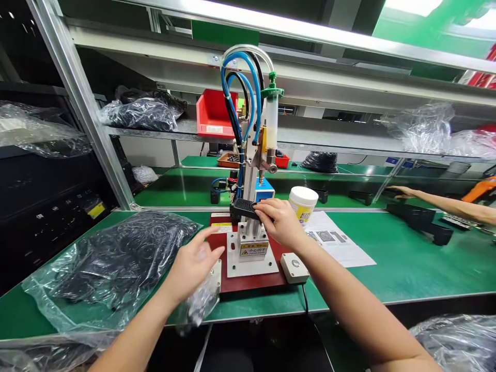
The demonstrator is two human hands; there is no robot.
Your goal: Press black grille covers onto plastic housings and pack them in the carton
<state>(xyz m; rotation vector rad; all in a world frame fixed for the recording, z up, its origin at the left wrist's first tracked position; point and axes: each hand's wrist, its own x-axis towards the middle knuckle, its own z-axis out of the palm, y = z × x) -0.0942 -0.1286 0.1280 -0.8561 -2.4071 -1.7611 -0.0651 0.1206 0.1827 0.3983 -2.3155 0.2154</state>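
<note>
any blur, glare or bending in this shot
Head view: the left hand is motion-blurred, while the right hand on the ribbed black plastic part looks sharper; glare flashes on the clear plastic bag of black rings; the aluminium frame post leans from wide-angle distortion.

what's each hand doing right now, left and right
Left hand: open, holding nothing, above the plastic bag.
Right hand: fingers closed on the black part at the dispensing machine.

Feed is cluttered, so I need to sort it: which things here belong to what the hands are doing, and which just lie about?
In use:
right hand on black part
dispensing machine
left hand by bag of black rings

Lying about:
white jar
instruction sheet
red bin
co-worker's hand
</note>
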